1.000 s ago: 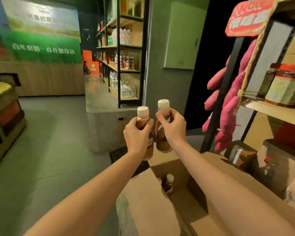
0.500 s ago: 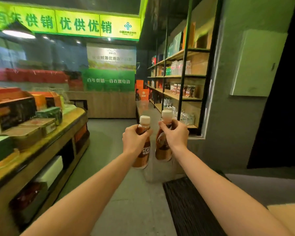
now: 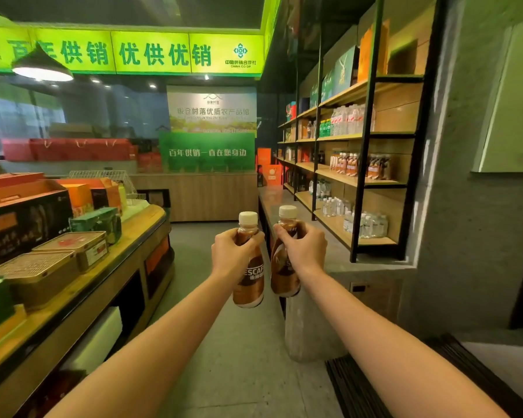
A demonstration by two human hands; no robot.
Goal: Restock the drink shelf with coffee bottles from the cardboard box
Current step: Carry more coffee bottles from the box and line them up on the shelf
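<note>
- Brown coffee fills the left bottle (image 3: 252,274) and the right bottle (image 3: 282,277); both have white caps and are upright, side by side, held out over the aisle.
- Your left hand (image 3: 230,255) is curled around the upper part of the left bottle; your right hand (image 3: 306,250) grips the right bottle the same way.
- The drink shelf (image 3: 360,181) is ahead on your right, well apart from both bottles.

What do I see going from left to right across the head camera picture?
Gift tins on the counter, left hand holding a coffee bottle, right hand holding a second coffee bottle, drink shelf, grey wall.
</note>
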